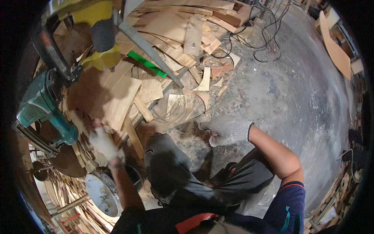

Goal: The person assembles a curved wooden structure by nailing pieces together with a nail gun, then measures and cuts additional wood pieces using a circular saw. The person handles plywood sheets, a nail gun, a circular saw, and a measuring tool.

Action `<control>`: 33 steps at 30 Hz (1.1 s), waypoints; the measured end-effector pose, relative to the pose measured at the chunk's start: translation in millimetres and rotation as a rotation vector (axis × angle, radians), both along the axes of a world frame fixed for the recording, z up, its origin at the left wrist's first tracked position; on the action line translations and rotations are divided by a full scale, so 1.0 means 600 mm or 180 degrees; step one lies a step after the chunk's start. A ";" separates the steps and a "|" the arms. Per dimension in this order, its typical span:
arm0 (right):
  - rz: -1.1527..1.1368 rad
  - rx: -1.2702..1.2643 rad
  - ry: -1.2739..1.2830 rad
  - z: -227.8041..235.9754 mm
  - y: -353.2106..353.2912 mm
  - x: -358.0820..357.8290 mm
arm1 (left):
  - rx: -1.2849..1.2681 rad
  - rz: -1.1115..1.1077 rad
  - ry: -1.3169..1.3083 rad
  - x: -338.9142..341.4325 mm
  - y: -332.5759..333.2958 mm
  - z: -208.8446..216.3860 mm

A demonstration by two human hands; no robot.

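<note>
Teal and black parts make up a power tool (48,107) at the far left, tipped on a slant. Below it sits a round white bucket (92,191) with stains inside. Next comes the left hand (104,143) in a pale glove, just beside a flat, light brown board (113,97). I think a thin board like this needs a steady, flat hand, with soft pushing so it does not slip, and fingertips kept well away from the pointy end of the yellow tool (103,37). The board lies just past the left fingertips, and they touch or almost touch its near edge. They are blurry, so I cannot tell how far apart they are or if they pinch the wood. Further along, a bright green strip (147,63) lies among the wood scraps. Then the right hand (230,132), gloved too, hangs over the grey floor (296,97), well apart from the board. Its fingers bend loosely, with a little gap by the thumb, and I see nothing in them. A curved wood piece (335,48) is at the far right.
</note>
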State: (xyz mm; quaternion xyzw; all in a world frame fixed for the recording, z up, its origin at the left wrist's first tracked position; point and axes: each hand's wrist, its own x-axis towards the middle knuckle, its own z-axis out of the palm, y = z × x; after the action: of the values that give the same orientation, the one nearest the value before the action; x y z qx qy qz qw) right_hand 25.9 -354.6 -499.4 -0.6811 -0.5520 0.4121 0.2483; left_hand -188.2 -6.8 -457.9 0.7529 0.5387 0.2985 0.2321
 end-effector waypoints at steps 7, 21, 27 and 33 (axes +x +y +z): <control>0.0142 0.0489 -0.0077 -0.037 0.030 0.001 | -0.1027 -0.0722 -0.1792 0.003 0.333 -0.027; -0.0103 0.0357 -0.0241 -0.018 0.008 0.015 | -0.1708 -0.1387 -0.1798 0.273 0.384 -0.122; -0.0132 0.0260 -0.0123 -0.023 0.002 0.018 | -0.1751 -0.1340 -0.2095 0.155 0.418 -0.110; -0.0032 0.0424 -0.0048 -0.044 0.005 0.017 | -0.1770 -0.1217 -0.2268 -0.156 0.513 -0.051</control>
State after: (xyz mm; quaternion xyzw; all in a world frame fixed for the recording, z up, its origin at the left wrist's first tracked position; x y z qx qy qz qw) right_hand 35.9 -351.5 -525.8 -0.6689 -0.5766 0.3680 0.2910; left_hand -281.8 300.9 -488.4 0.5988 0.3373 0.3345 0.6448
